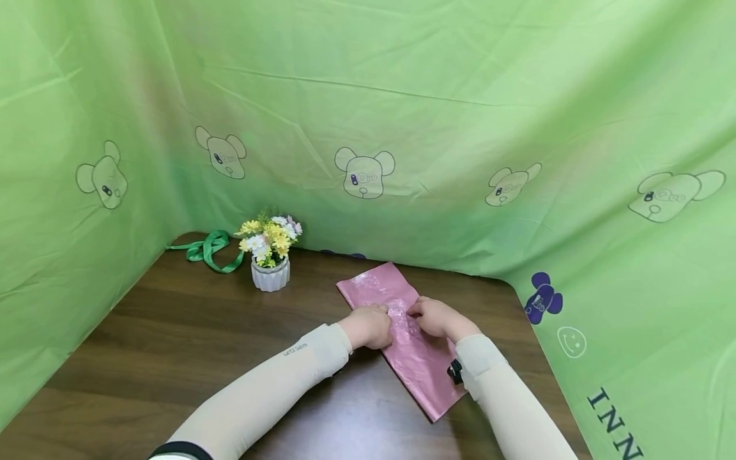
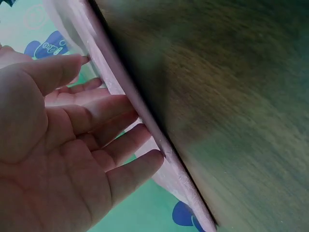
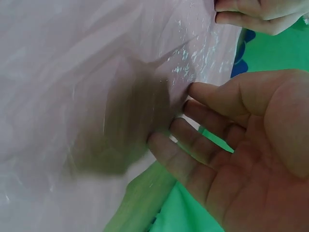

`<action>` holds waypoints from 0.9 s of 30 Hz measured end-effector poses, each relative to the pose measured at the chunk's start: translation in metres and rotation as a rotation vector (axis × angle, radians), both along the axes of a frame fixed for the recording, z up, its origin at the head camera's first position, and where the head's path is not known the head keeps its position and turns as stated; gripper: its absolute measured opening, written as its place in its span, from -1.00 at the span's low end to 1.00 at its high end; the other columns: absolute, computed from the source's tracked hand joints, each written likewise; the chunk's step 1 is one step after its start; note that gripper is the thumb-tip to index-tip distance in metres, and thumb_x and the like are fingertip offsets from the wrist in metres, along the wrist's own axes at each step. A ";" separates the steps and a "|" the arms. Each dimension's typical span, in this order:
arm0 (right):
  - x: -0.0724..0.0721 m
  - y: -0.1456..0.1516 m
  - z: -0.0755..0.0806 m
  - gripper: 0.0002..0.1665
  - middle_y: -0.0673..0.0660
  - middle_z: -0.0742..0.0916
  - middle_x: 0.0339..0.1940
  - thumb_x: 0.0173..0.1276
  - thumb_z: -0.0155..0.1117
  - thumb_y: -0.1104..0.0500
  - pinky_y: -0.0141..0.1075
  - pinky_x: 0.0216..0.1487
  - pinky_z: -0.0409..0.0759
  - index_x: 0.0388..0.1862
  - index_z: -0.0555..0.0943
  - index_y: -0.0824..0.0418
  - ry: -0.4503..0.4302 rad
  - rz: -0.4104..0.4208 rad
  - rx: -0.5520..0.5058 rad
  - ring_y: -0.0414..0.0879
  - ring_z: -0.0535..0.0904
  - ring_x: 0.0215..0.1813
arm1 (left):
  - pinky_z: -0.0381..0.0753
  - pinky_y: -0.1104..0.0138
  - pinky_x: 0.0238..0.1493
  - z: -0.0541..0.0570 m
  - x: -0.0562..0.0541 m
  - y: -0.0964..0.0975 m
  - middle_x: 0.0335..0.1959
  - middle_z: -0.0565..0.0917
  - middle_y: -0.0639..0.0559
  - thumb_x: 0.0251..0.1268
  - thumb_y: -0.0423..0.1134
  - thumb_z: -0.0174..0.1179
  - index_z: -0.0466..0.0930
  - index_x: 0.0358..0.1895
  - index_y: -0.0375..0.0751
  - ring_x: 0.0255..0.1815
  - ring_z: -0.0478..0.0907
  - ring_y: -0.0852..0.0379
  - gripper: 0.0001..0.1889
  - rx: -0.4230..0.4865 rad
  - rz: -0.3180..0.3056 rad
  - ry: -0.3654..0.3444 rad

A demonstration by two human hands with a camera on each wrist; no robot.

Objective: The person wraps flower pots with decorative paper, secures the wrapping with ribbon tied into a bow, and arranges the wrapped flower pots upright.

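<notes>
A long, folded pink sheet [image 1: 422,367] with a shiny, wrinkled surface lies slantwise on the table. My left hand [image 1: 370,326] is at its left edge; in the left wrist view the loosely bent fingers [image 2: 133,181] touch the sheet's folded edge [image 2: 142,108]. Across from it, my right hand [image 1: 439,317] is at the right edge. The right wrist view shows its fingertips [image 3: 161,145] resting on the pink surface [image 3: 58,72], thumb and fingers nearly straight. Both palms face inward toward the sheet.
A white ribbed pot [image 1: 271,276] of yellow and white flowers [image 1: 270,237] stands back left, with a loose green ribbon [image 1: 213,249] beside it. Green printed cloth [image 1: 368,83] hangs around the back and sides of the brown wooden table [image 1: 172,345].
</notes>
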State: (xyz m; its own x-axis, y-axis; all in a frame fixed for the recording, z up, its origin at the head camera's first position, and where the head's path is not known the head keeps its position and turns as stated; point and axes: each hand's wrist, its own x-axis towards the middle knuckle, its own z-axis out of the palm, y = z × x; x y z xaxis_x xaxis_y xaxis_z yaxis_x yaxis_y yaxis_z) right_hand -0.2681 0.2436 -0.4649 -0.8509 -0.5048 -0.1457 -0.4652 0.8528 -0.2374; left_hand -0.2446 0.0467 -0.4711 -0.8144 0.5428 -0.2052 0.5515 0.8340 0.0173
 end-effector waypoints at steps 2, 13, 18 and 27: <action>0.002 0.000 -0.001 -0.60 0.20 0.70 0.05 0.30 0.18 0.39 0.02 0.32 0.52 0.09 0.72 0.30 0.004 -0.003 0.008 0.17 0.63 0.18 | 0.62 0.16 0.13 -0.001 -0.001 -0.001 0.18 0.59 0.05 0.36 0.11 0.17 0.76 0.02 -0.06 0.19 0.56 0.07 -0.60 0.001 -0.006 0.005; 0.014 -0.004 -0.003 -0.56 0.20 0.69 0.10 0.27 0.20 0.38 0.04 0.32 0.52 0.13 0.71 0.27 0.024 -0.059 0.031 0.18 0.63 0.20 | 0.64 0.23 0.02 -0.006 -0.003 -0.009 -0.05 0.59 0.07 0.39 0.08 0.10 0.77 -0.05 -0.02 0.03 0.59 0.12 -0.64 -0.004 -0.060 0.033; 0.020 -0.006 -0.002 -0.56 0.22 0.67 0.17 0.31 0.21 0.37 0.06 0.34 0.50 0.16 0.69 0.27 0.019 -0.081 0.019 0.22 0.61 0.24 | 0.66 0.23 -0.03 -0.004 -0.003 -0.013 -0.04 0.59 0.08 0.41 0.06 0.10 0.76 -0.09 -0.06 0.01 0.58 0.16 -0.65 -0.006 -0.068 0.042; 0.036 -0.012 -0.006 -0.61 0.19 0.70 0.03 0.33 0.18 0.40 0.03 0.27 0.55 0.10 0.72 0.29 0.067 -0.114 0.018 0.17 0.66 0.13 | 0.71 0.14 -0.23 -0.003 -0.006 -0.019 -0.04 0.58 0.08 0.40 0.04 0.13 0.76 -0.13 -0.07 -0.09 0.57 0.18 -0.68 -0.002 -0.074 0.042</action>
State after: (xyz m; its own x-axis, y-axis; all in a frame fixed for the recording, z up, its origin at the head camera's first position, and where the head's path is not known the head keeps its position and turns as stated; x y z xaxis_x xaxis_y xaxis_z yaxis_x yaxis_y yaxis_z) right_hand -0.2326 0.2313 -0.4705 -0.9108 -0.4019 -0.0948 -0.3792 0.9048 -0.1937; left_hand -0.2502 0.0277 -0.4743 -0.7801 0.6015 -0.1723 0.6118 0.7909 -0.0089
